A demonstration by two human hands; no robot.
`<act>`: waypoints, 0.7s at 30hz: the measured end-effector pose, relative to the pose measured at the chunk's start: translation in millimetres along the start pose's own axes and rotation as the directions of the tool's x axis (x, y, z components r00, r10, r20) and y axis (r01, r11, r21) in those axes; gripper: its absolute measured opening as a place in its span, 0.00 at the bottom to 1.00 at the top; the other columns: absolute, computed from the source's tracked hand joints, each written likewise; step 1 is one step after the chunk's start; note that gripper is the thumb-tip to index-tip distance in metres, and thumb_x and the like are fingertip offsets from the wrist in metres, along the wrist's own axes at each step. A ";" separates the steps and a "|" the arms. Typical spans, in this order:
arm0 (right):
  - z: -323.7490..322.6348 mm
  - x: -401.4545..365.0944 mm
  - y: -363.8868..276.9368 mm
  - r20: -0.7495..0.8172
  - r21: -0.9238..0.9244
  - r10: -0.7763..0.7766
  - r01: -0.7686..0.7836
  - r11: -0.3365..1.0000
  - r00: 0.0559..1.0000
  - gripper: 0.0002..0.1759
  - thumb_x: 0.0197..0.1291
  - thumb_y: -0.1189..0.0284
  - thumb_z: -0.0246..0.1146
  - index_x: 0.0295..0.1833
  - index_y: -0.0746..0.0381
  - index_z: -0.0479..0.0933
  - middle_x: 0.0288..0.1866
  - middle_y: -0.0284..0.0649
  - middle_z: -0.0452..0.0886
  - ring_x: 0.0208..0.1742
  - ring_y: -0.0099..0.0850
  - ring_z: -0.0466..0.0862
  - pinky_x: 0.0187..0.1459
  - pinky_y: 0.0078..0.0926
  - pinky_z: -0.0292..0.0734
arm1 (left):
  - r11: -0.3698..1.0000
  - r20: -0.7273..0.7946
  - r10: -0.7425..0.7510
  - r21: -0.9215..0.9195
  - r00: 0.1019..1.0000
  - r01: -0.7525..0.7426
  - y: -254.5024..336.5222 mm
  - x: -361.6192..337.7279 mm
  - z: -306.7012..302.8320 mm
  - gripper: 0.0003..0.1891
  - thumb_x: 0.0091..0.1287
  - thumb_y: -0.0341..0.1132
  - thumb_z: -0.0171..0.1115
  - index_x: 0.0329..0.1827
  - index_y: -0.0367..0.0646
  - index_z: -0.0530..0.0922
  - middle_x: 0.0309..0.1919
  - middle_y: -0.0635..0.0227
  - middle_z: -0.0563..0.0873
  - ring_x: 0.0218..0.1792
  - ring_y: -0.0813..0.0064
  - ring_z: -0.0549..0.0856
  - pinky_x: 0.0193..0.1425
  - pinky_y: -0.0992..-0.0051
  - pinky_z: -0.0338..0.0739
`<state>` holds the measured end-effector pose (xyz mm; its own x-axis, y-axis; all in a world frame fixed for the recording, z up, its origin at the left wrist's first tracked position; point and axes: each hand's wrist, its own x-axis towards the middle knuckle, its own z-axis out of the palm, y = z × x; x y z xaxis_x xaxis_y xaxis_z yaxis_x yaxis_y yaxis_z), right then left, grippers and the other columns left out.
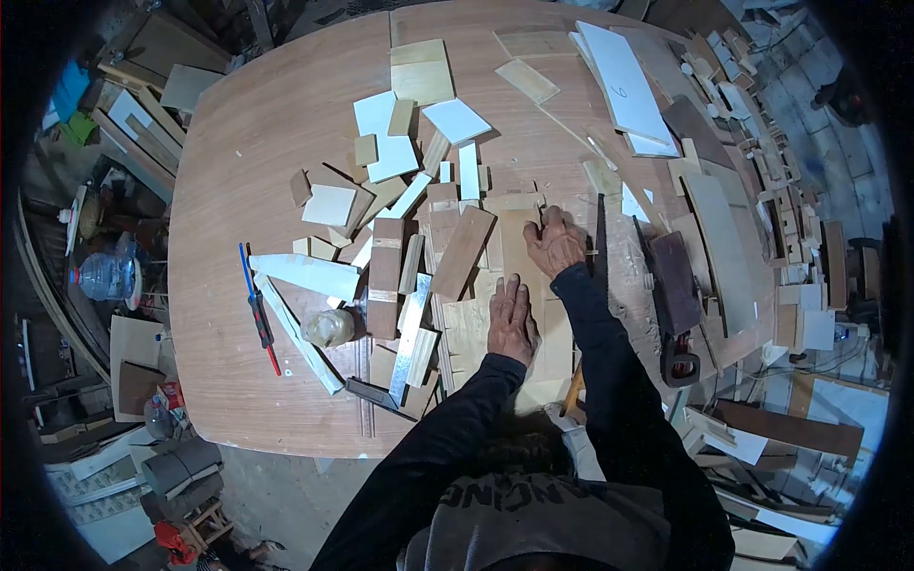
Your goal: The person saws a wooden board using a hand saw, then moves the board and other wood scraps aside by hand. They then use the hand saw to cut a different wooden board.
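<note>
A grey sweatshirt (547,523) runs off the bottom of the frame, its lettering only partly legible. The left sleeve (443,414) slants inward and the right sleeve (624,366) reaches farther forward, both covering part of the table (257,409) edge. A yellowish stick (573,390) shows beside the right sleeve, too little of it visible to name.

The left hand (511,324) lies palm down on a pale wooden board (550,352), its grip unclosed, fingers straight and close together, pointing away from the body. Slightly beyond, the right hand (556,244) rests on the same board with its grip spread, fingers parted and a little bent, angled to the left; both palms are hidden. The board lies in front of the person, partly covered by hands and sleeves.

Left of it, a metal try square (409,328) is overlapped by wood scraps, and the contents of a cloudy jar (328,328) are hard to make out. On the right, a narrow dark saw blade (601,224) passes out of sight near the right sleeve.

Farther off, overlapping offcuts (386,152) hide one another, and a white panel (624,86) bears a mark like a 6 or 9.
</note>
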<state>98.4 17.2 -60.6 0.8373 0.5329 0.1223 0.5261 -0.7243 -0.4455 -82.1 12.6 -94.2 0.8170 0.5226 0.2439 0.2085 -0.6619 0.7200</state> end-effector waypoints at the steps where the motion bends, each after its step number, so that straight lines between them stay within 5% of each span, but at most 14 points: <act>1: -1.5 2.9 -3.7 0.038 -0.019 0.030 -0.029 0.999 0.999 0.19 0.60 0.57 0.58 0.40 0.65 0.74 0.31 0.56 0.82 0.36 0.54 0.84 0.40 0.51 0.79 | 1.000 0.001 0.002 0.003 1.000 -0.002 -0.7 0.1 0.9 0.29 0.61 0.22 0.53 0.69 0.31 0.66 0.73 0.45 0.63 0.73 0.39 0.59 0.75 0.51 0.57; 8: 0.2 21.9 -10.9 0.138 -0.212 0.026 0.004 0.977 0.990 0.14 0.60 0.64 0.57 0.39 0.64 0.77 0.30 0.56 0.83 0.37 0.53 0.85 0.40 0.47 0.80 | 0.999 -0.009 -0.001 -0.044 1.000 0.001 -4.3 -1.4 2.6 0.31 0.62 0.23 0.52 0.72 0.34 0.64 0.74 0.48 0.62 0.74 0.41 0.59 0.76 0.51 0.55; 14: 6.9 50.4 -2.5 0.217 -0.185 -0.072 0.113 0.976 0.973 0.12 0.56 0.68 0.58 0.39 0.64 0.79 0.32 0.55 0.84 0.40 0.51 0.86 0.45 0.47 0.81 | 0.999 0.006 0.000 -0.044 1.000 0.000 -4.7 -0.9 1.9 0.32 0.60 0.22 0.52 0.73 0.35 0.63 0.75 0.49 0.60 0.75 0.41 0.57 0.77 0.50 0.54; 15: 12.3 53.7 3.6 0.258 -0.194 -0.067 0.119 0.974 0.964 0.14 0.61 0.66 0.54 0.36 0.66 0.77 0.35 0.60 0.83 0.41 0.56 0.84 0.44 0.49 0.79 | 0.999 -0.006 0.017 -0.051 1.000 -0.017 -3.3 -3.3 0.9 0.33 0.60 0.22 0.52 0.73 0.35 0.62 0.75 0.49 0.60 0.75 0.40 0.57 0.77 0.50 0.54; 21: 10.0 40.4 -3.9 0.248 -0.205 0.012 0.040 0.978 0.969 0.11 0.58 0.69 0.57 0.37 0.65 0.79 0.36 0.59 0.83 0.42 0.55 0.85 0.46 0.48 0.81 | 0.999 0.034 -0.016 -0.035 0.999 0.017 -5.6 -4.6 3.4 0.34 0.59 0.20 0.51 0.73 0.34 0.61 0.76 0.49 0.59 0.75 0.41 0.57 0.76 0.49 0.54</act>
<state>128.6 46.0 -62.8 0.7806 0.6158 -0.1065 0.5788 -0.7767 -0.2487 -85.2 12.1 -101.6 0.8312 0.5147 0.2101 0.2037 -0.6335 0.7464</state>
